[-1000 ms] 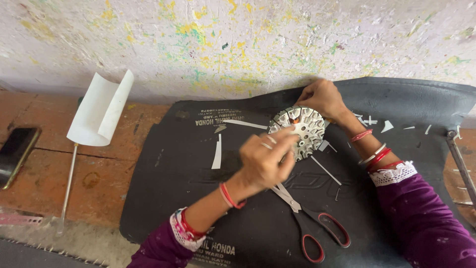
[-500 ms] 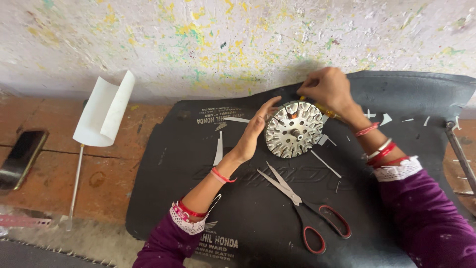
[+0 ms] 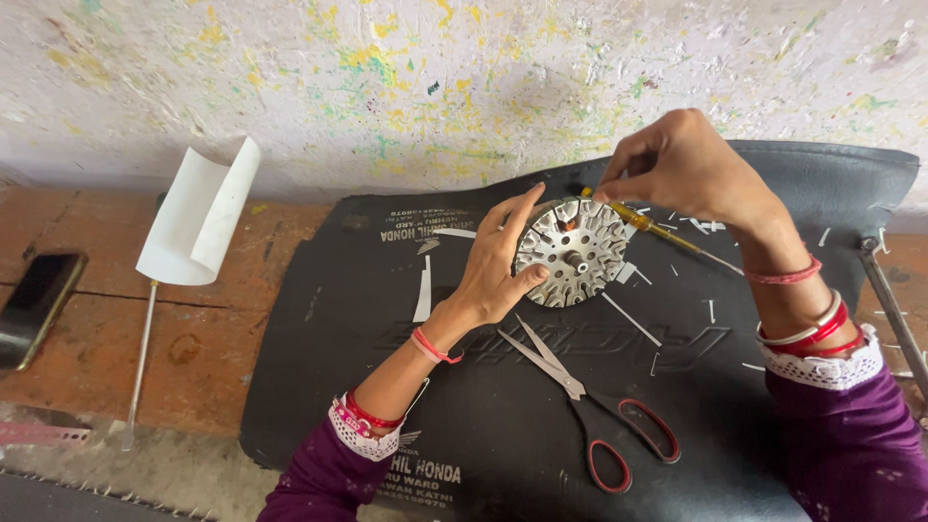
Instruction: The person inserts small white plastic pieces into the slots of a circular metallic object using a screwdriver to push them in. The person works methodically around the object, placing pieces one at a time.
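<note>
At far left on the worktop (image 3: pixel 193 348), a dark phone (image 3: pixel 37 304) lies flat; beside it a curled white sheet (image 3: pixel 198 217) and a thin metal rod (image 3: pixel 143 353), both untouched. On the black mat (image 3: pixel 406 406) a cut white strip (image 3: pixel 423 295) and small slivers lie scattered, so some cutting looks done. Left hand (image 3: pixel 498 266), fingers spread, cups the edge of the round slotted metal core (image 3: pixel 572 251), held upright at mat centre. Red-handled scissors (image 3: pixel 590 411) lie open just below it, set aside. Right hand (image 3: pixel 691 169) pinches a yellow-handled screwdriver (image 3: pixel 646 224) at the core's upper rim. Whether any slots are already lined with paper cannot be told; the work at the slots looks to be mid-way.
</note>
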`<move>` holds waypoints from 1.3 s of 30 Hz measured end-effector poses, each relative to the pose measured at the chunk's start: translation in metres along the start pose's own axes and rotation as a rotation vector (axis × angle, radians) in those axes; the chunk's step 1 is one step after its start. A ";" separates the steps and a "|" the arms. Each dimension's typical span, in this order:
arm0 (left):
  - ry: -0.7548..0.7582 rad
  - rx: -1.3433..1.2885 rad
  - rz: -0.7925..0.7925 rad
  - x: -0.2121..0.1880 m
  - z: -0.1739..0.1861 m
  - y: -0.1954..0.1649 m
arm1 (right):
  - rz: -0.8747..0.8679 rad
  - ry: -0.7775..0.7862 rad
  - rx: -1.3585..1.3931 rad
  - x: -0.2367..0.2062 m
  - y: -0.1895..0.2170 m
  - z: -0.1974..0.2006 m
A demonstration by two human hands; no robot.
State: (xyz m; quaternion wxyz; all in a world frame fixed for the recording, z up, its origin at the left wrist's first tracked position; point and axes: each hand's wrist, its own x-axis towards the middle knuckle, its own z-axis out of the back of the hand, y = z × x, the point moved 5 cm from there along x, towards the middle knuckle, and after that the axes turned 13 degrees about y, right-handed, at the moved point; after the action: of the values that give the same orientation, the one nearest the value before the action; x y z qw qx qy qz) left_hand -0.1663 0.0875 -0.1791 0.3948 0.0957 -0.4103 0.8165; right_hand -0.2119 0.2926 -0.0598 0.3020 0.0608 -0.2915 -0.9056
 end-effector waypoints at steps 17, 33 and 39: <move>0.024 -0.214 0.067 -0.003 -0.009 0.008 | -0.086 0.174 -0.149 0.001 0.003 -0.007; -0.016 -0.225 0.065 -0.002 -0.007 0.005 | -0.131 0.217 -0.188 0.000 0.004 -0.011; 0.000 -0.215 0.017 -0.003 -0.007 0.004 | -0.145 0.165 -0.229 -0.002 0.000 -0.004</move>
State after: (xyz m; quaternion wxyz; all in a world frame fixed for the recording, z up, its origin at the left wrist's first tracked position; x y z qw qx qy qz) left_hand -0.1662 0.0896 -0.1871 0.3959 0.0496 -0.4962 0.7711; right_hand -0.2092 0.2919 -0.0635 0.2638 0.1210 -0.1555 -0.9442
